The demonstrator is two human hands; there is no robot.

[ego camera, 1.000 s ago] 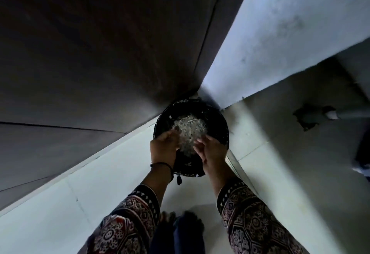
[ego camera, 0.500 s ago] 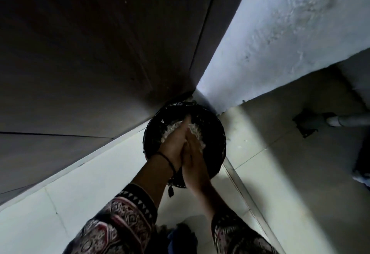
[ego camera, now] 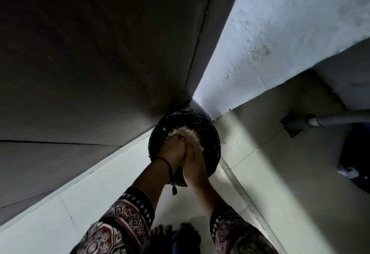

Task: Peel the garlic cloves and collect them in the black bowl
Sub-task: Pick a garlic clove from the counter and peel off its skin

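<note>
A round black container (ego camera: 212, 133) with a black liner stands on the floor in the corner where two walls meet. A heap of pale papery garlic skins (ego camera: 193, 132) lies inside it. My left hand (ego camera: 173, 151) and my right hand (ego camera: 193, 158) are pressed side by side, palm against palm, right above the heap, fingertips down among the skins. A black thread band circles my left wrist. I cannot make out any whole cloves, and what lies under my hands is hidden.
A dark wooden panel (ego camera: 90, 63) rises on the left, a pale plaster wall (ego camera: 270, 43) on the right. Light floor tiles (ego camera: 90, 193) surround the container. A grey pipe (ego camera: 330, 120) with its fitting crosses the right side, near a dark blue object (ego camera: 358, 157). My feet (ego camera: 174, 235) show below.
My hands were apart at the container's near rim a second ago; they have come together and pushed down into the heap of skins. The view has shifted slightly.
</note>
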